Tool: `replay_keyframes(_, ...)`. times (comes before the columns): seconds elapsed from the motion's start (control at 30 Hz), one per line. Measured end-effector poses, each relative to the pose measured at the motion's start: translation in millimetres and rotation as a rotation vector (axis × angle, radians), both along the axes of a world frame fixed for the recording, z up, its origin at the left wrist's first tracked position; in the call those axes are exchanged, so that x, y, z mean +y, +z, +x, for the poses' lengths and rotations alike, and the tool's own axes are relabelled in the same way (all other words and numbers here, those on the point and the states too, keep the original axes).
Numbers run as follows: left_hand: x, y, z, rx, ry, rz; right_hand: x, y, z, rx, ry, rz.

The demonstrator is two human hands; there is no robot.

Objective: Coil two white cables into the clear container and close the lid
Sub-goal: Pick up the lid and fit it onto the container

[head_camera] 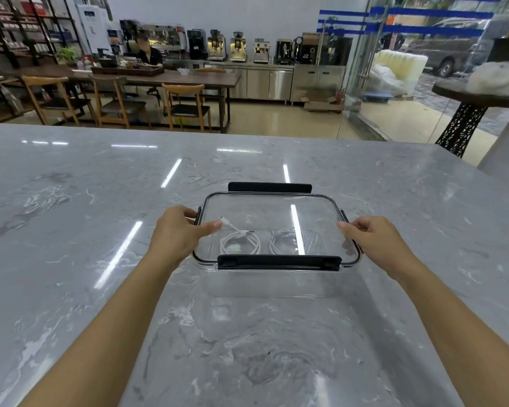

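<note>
A clear rectangular container [276,286] stands on the grey marble counter in front of me. Its clear lid [265,207] with black latches lies on top; the near latch [279,262] and the far latch [269,187] are visible. Two coiled white cables lie inside, one at the left [240,243] with a plug end sticking up, one at the right [285,240]. My left hand [180,232] grips the lid's left edge, thumb on top. On the lid's right edge my right hand [370,239] does the same.
The marble counter [100,230] stretches wide on all sides of the container. Beyond its far edge are wooden chairs, a long table with a seated person [149,52], coffee machines and a glass wall at the right.
</note>
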State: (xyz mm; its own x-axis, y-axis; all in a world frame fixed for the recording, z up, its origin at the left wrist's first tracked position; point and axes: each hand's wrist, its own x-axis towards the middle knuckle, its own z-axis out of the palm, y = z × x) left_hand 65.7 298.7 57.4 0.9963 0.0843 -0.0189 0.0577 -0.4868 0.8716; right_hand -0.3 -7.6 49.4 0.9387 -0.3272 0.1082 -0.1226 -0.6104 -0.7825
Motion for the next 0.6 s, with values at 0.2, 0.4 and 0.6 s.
replay_keyframes(0.2,2.9,-1.0,3.9,0.042,-0.068,0.062,-5.1,4.8,8.8,0.053,0.007,-0.074)
replay_keyframes(0.4,-16.0,18.7,-4.0,-0.464,-0.227,0.412,5.3,19.1,26.5,-0.163,0.189,-0.292)
replay_keyframes(0.6,-38.3,19.2,-11.5,-0.221,-0.729,0.507,19.9,13.3,66.9,0.022,0.439,-0.536)
